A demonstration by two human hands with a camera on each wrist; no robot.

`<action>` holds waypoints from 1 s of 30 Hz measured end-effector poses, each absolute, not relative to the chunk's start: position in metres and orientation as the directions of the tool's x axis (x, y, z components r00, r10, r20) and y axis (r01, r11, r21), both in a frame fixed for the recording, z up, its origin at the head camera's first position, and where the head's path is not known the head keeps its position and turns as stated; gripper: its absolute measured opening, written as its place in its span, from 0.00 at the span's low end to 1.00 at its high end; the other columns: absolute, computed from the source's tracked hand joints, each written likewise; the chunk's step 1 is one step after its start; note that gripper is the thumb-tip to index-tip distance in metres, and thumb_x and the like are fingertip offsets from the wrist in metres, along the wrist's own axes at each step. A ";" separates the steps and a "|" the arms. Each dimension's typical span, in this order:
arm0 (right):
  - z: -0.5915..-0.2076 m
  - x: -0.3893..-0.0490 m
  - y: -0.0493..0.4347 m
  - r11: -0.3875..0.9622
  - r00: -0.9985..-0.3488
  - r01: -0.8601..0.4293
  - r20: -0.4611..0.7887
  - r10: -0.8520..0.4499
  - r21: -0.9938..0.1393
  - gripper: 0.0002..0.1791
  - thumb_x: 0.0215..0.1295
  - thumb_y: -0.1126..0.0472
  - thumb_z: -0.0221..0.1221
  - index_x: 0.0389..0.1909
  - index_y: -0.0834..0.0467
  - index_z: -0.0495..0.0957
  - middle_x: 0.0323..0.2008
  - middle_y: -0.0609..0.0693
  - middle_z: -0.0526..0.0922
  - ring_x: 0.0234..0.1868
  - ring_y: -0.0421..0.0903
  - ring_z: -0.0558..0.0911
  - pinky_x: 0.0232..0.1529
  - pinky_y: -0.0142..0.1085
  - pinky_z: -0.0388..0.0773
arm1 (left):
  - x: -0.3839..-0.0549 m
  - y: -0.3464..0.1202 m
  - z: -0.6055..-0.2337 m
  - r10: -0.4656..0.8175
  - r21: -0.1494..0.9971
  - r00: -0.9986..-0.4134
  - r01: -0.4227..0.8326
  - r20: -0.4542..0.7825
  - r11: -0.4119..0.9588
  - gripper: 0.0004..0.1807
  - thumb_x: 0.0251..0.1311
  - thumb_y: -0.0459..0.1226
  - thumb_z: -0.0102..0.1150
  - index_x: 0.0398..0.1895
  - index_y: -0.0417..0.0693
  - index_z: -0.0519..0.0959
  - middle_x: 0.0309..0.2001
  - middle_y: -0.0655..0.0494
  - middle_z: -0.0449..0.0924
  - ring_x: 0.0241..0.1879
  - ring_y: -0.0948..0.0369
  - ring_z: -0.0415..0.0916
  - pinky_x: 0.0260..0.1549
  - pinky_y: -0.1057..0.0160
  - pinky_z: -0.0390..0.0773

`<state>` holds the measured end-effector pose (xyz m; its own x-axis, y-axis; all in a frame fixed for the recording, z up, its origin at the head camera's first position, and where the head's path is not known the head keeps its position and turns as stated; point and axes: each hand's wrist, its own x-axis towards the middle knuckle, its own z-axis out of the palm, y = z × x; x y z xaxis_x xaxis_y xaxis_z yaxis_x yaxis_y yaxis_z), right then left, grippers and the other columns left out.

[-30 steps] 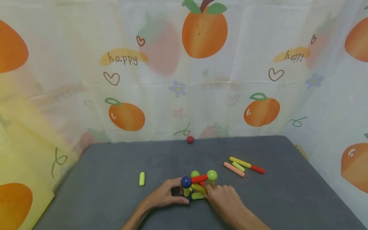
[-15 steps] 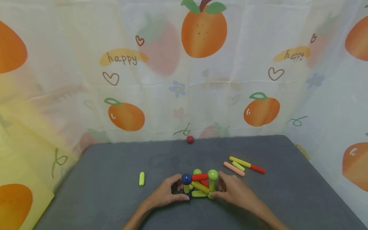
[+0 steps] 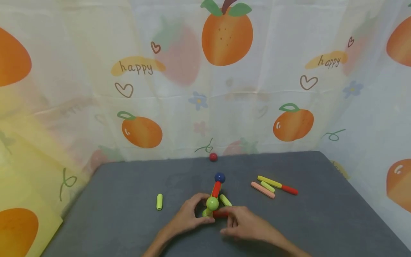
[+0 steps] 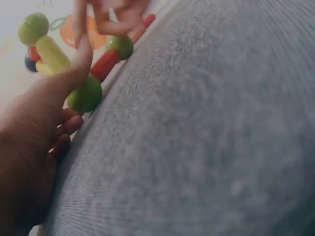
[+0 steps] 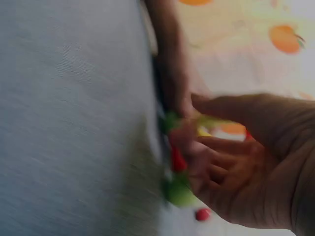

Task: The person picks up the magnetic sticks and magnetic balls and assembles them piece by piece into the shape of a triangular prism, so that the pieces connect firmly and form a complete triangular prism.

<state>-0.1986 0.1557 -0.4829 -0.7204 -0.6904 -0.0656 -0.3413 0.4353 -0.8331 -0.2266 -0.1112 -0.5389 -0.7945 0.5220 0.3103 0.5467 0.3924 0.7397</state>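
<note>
A toy of coloured rods and balls (image 3: 216,198) stands on the grey mat (image 3: 122,221). A blue ball (image 3: 219,177) tops a slanting red rod (image 3: 216,188) that meets a green ball (image 3: 212,203). My left hand (image 3: 189,216) curls round the toy's left side, thumb low and forefinger over the top. In the left wrist view the thumb (image 4: 74,73) lies against a yellow-green rod (image 4: 51,51) above a green ball (image 4: 86,96). My right hand (image 3: 244,224) pinches the red rod (image 3: 221,214) at the base. The right wrist view is blurred, showing that hand (image 5: 246,162) by a red rod (image 5: 178,160).
A short green rod (image 3: 159,201) lies left of the hands. To the right lie a yellow rod (image 3: 269,181) joined to a red one (image 3: 289,190), a pink rod (image 3: 262,189) and a light green one (image 3: 267,186). A red ball (image 3: 213,157) sits by the fruit-print curtain (image 3: 205,89).
The low boxy toy now stands taller, its blue ball swung up and back. My right hand came from the toy's right side round to its front base. The left hand stayed.
</note>
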 end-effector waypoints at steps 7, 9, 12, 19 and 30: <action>-0.451 -0.249 0.164 0.630 -0.902 -0.286 -0.019 -0.431 -0.722 0.20 0.66 0.58 0.70 0.52 0.65 0.76 0.35 0.54 0.83 0.33 0.41 0.80 0.34 0.35 0.77 | -0.248 -0.112 -0.536 0.394 0.771 -0.861 0.479 0.321 0.419 0.16 0.63 0.45 0.74 0.52 0.58 0.85 0.46 0.61 0.87 0.47 0.67 0.82 0.51 0.64 0.81; -0.455 -0.267 0.166 0.635 -0.885 -0.288 -0.055 -0.463 -0.717 0.24 0.66 0.59 0.71 0.56 0.67 0.77 0.39 0.57 0.87 0.35 0.44 0.83 0.35 0.37 0.80 | -0.256 -0.110 -0.535 0.403 0.771 -0.864 0.470 0.303 0.429 0.16 0.64 0.46 0.72 0.53 0.57 0.85 0.48 0.60 0.88 0.51 0.65 0.83 0.56 0.61 0.80; -0.462 -0.288 0.170 0.623 -0.856 -0.290 -0.094 -0.508 -0.726 0.18 0.64 0.61 0.71 0.50 0.66 0.82 0.36 0.60 0.90 0.32 0.44 0.85 0.33 0.37 0.81 | -0.267 -0.104 -0.533 0.428 0.782 -0.860 0.462 0.279 0.419 0.16 0.67 0.47 0.70 0.55 0.56 0.85 0.49 0.59 0.88 0.51 0.64 0.83 0.56 0.61 0.80; -0.466 -0.301 0.174 0.611 -0.841 -0.299 -0.100 -0.532 -0.733 0.10 0.60 0.63 0.74 0.37 0.64 0.86 0.28 0.55 0.90 0.27 0.41 0.84 0.31 0.33 0.80 | -0.272 -0.100 -0.533 0.418 0.830 -0.876 0.409 0.242 0.378 0.17 0.64 0.48 0.72 0.54 0.58 0.86 0.50 0.59 0.89 0.51 0.63 0.83 0.56 0.63 0.79; -0.464 -0.290 0.173 0.590 -0.809 -0.341 -0.091 -0.581 -0.732 0.07 0.63 0.61 0.73 0.35 0.62 0.87 0.29 0.56 0.89 0.27 0.43 0.85 0.31 0.33 0.79 | -0.268 -0.099 -0.539 0.390 0.806 -0.870 0.452 0.303 0.383 0.10 0.67 0.46 0.69 0.46 0.55 0.87 0.46 0.55 0.89 0.44 0.65 0.84 0.45 0.67 0.82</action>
<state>-0.2904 0.1727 -0.4643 -0.8086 -0.5812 -0.0914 -0.3414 0.5900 -0.7317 -0.2677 -0.0991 -0.5387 -0.8698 0.3898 0.3026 0.4520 0.3830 0.8056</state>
